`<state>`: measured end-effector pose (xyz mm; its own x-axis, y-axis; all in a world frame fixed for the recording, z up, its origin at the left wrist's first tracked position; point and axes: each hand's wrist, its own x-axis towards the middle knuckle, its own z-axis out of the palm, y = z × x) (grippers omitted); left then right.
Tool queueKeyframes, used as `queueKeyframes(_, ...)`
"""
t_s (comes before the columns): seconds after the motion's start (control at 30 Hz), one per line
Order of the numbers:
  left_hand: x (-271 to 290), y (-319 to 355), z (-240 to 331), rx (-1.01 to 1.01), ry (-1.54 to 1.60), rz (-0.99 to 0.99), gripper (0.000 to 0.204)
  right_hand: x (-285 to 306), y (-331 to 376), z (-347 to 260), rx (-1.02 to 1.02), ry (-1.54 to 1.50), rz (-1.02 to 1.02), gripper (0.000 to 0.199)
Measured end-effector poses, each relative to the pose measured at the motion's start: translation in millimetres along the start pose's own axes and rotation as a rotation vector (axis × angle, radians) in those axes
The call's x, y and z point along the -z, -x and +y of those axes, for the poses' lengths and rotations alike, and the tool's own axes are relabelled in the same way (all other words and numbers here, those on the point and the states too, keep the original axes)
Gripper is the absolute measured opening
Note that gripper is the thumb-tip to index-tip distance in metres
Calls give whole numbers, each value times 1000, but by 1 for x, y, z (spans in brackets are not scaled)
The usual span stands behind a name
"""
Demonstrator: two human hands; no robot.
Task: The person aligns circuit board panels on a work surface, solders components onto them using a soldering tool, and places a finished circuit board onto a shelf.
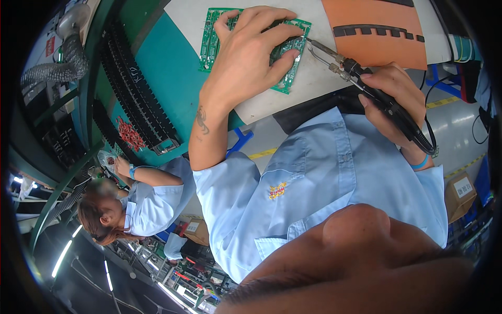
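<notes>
Nearest the lens: pale blue work shirt [334,178], small yellow-red chest emblem [277,190]. Left hand [251,52] spread flat, pinning thin green circuit board [212,36] on white tabletop [308,83]. Right hand [392,99] closed round black-handled tweezer tool [366,83], tips at board edge. Board likely light, rigid, fragile: grip edges. Brown carton, white label [463,187], far right.

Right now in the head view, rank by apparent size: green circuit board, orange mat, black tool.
1. Orange mat, though cut off at the top.
2. Green circuit board, partly hidden under the left hand.
3. Black tool, in the right hand.
</notes>
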<state>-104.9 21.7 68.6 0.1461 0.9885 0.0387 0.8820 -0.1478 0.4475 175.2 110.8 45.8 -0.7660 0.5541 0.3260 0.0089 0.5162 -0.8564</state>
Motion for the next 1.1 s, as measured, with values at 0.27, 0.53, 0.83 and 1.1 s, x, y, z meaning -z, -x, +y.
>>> queueKeyframes(0.27,-4,-1,-4,16,14,-2,30,-1,-1,0,-17,-1,-15,44)
queueKeyframes(0.53,5,-4,8,-33,86,75,27,-3,-2,0,-10,2,-4,44)
queueKeyframes(0.83,5,5,10,40,-38,-16,39,6,3,-2,-27,8,56,43)
queueKeyframes(1.1,-11,10,-7,-34,25,86,40,11,7,3,-47,31,45,43)
